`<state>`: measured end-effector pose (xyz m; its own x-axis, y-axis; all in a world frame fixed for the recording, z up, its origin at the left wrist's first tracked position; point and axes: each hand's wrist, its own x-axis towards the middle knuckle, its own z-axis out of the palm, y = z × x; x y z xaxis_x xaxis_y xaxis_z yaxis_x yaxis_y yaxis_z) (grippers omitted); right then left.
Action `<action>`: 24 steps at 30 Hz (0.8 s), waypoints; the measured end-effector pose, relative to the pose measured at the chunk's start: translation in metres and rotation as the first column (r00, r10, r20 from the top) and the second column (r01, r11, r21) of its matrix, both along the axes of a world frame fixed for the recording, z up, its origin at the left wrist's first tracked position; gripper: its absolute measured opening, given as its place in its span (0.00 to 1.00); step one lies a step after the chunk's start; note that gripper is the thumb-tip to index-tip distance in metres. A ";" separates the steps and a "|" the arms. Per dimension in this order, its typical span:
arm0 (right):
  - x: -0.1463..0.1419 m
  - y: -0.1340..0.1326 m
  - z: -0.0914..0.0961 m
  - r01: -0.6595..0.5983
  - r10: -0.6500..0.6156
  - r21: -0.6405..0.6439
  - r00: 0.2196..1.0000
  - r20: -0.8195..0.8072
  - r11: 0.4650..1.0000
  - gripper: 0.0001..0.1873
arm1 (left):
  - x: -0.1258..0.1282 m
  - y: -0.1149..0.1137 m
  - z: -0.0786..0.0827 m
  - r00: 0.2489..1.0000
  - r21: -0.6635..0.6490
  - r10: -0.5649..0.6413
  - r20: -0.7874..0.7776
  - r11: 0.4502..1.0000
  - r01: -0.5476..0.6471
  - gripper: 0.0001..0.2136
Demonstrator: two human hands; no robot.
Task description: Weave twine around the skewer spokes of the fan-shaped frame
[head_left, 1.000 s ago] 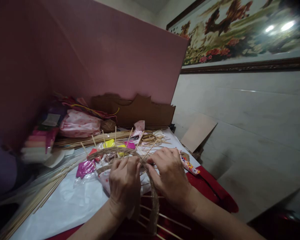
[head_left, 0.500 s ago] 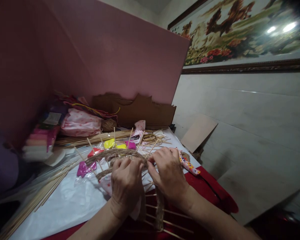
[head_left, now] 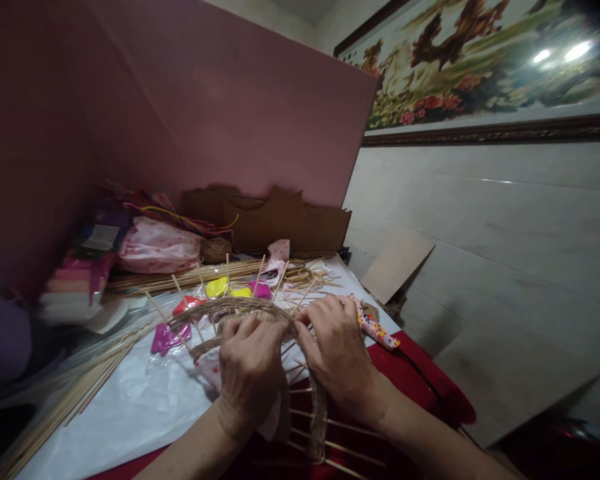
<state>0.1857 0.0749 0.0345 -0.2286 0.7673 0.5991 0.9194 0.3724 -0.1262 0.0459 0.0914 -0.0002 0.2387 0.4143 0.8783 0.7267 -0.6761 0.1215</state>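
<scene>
Brown band, pinched by right hand, extends past white sheet's edge.

Framed horse picture is hanging on tiled wall, two light spots shining on it. Torn cardboard is standing against pink partition. Spotted pink bundle is lying beside wrapped pastel stack. Yellow packets, purple packet are sitting on white sheet. Tan board is leaning at wall. Flowered strip is lying partly over red cloth.
</scene>
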 end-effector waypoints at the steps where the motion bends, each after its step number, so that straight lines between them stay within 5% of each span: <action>1: 0.000 0.000 0.000 -0.005 0.005 -0.002 1.000 -0.002 1.000 0.06 | 0.000 0.000 0.000 1.000 -0.003 0.000 -0.001 1.000 0.000 0.09; 24: 0.000 -0.001 0.005 -0.023 0.023 -0.014 1.000 -0.003 1.000 0.05 | 0.000 -0.001 0.000 1.000 0.018 -0.003 0.010 1.000 0.002 0.08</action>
<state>0.1853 0.0742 0.0392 -0.2447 0.7702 0.5890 0.9103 0.3917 -0.1341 0.0464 0.0901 0.0003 0.2305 0.3974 0.8882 0.7237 -0.6802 0.1165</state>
